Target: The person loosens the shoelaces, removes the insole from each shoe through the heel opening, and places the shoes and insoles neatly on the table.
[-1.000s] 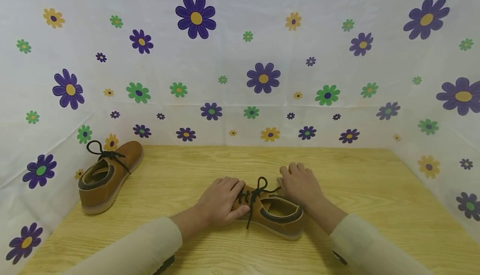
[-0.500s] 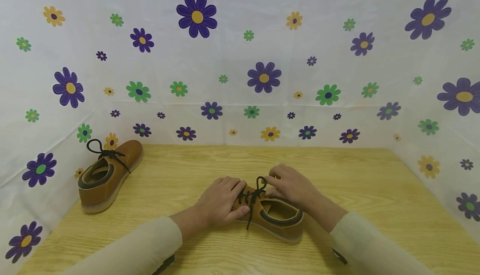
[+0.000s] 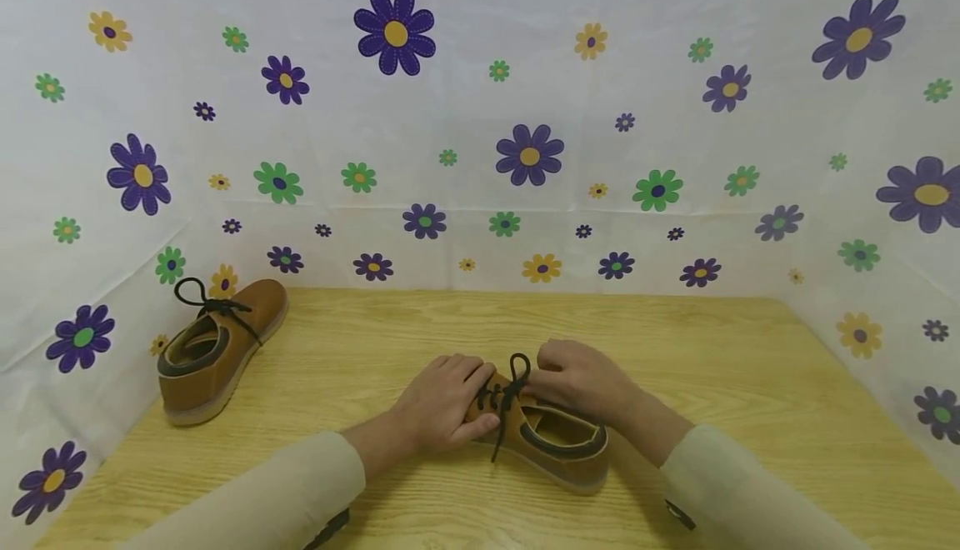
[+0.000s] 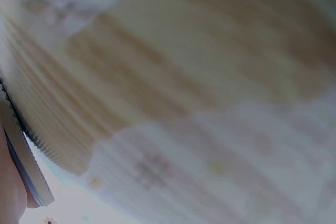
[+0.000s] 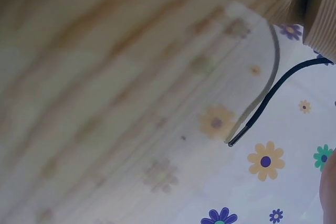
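A brown lace-up shoe (image 3: pixel 562 450) with black laces lies on the table in the head view, toe left and heel right. My left hand (image 3: pixel 442 400) grips its toe from above, thumb on the near side. One bow loop of the shoelace (image 3: pixel 519 362) stands up, and a lace end hangs on the near side. My right hand (image 3: pixel 581 379) is at the far side, fingers curled close beside the bow. I cannot tell whether they pinch the lace or the shoe. In the right wrist view, a free lace end (image 5: pixel 262 104) dangles below the sole edge (image 5: pixel 323 24).
Another brown shoe (image 3: pixel 225 362), its black lace tied, stands at the left edge of the wood-grain table (image 3: pixel 420 500). Flower-printed white sheeting (image 3: pixel 450 100) rises behind the table and along both sides.
My right hand has moved left, from the outer lace end to beside the bow, and its fingers have curled in. The heel has swung slightly toward me. My left hand has stayed in place.
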Demonstrator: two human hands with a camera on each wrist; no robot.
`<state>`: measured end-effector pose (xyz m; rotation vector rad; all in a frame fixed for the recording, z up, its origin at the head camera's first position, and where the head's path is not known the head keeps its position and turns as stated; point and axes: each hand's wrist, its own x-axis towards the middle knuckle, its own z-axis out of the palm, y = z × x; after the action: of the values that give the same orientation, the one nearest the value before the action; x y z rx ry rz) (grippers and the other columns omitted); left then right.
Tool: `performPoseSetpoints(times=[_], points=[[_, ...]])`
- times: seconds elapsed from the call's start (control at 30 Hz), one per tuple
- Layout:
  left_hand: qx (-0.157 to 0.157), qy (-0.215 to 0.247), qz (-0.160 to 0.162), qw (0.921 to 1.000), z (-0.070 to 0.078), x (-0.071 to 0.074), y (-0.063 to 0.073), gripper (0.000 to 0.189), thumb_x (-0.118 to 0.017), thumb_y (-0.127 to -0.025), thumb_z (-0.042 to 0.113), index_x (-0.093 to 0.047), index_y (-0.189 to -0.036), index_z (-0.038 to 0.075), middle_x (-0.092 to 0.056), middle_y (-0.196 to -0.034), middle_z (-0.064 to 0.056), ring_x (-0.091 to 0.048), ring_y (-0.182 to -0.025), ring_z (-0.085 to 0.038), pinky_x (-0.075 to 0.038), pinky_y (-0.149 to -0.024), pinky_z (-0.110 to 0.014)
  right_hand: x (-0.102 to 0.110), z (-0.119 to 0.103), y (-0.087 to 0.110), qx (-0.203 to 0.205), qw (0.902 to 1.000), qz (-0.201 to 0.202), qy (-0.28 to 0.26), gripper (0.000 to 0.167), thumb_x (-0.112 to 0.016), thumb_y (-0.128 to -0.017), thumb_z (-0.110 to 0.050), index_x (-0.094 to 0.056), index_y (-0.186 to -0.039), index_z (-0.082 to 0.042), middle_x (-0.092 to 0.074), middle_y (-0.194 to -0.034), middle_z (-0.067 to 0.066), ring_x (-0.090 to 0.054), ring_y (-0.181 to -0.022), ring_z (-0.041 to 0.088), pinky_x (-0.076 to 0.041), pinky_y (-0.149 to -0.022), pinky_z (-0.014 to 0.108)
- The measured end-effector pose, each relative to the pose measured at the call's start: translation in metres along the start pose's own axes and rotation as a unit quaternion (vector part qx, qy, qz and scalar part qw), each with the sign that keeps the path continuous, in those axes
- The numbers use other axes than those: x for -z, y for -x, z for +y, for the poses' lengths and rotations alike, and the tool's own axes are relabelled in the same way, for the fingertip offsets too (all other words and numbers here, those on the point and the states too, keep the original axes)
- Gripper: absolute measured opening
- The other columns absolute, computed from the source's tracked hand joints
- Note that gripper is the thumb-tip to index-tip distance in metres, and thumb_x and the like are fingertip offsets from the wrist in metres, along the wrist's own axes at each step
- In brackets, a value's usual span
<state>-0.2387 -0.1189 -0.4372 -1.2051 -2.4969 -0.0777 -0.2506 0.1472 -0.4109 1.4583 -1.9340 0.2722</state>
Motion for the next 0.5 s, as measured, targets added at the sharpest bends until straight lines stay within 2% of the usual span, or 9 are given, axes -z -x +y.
performPoseSetpoints(times=[0.13, 0.37, 0.5], points=[[-0.002, -0.002, 0.000, 1.0000, 0.0004, 0.0012, -0.0001, 0.074, -0.029, -0.102, 0.064, -0.054, -0.138, 0.005, -0.060, -0.127, -0.010, -0.058, -0.117, -0.025, -0.047, -0.100, -0.044, 0.0000, -0.0004, -0.0005, -0.001, 1.0000, 0.008, 0.002, 0.016, -0.063, -0.099, -0.027, -0.072, -0.092, -0.016, -0.048, -0.076, -0.004, -0.041, -0.065, 0.009, -0.037, -0.058, 0.020], [-0.010, 0.004, 0.017, 0.9998, 0.0008, 0.0013, -0.0002, 0.078, -0.021, -0.101, 0.065, -0.056, -0.135, 0.004, -0.062, -0.123, -0.010, -0.060, -0.114, -0.025, -0.048, -0.098, -0.044, -0.0013, 0.0003, 0.0016, -0.011, 0.9997, 0.004, 0.022, 0.033, -0.044, -0.108, -0.027, -0.066, -0.087, -0.014, -0.050, -0.079, -0.003, -0.045, -0.067, 0.010, -0.042, -0.059, 0.021], [-0.011, 0.004, 0.021, 0.9997, 0.0007, 0.0009, -0.0003, 0.079, -0.020, -0.101, 0.066, -0.056, -0.135, 0.004, -0.062, -0.124, -0.010, -0.060, -0.114, -0.025, -0.048, -0.098, -0.045, -0.0016, 0.0003, 0.0017, -0.016, 0.9995, 0.004, 0.027, 0.031, -0.045, -0.107, -0.026, -0.066, -0.087, -0.015, -0.051, -0.079, -0.003, -0.046, -0.068, 0.010, -0.043, -0.059, 0.021]])
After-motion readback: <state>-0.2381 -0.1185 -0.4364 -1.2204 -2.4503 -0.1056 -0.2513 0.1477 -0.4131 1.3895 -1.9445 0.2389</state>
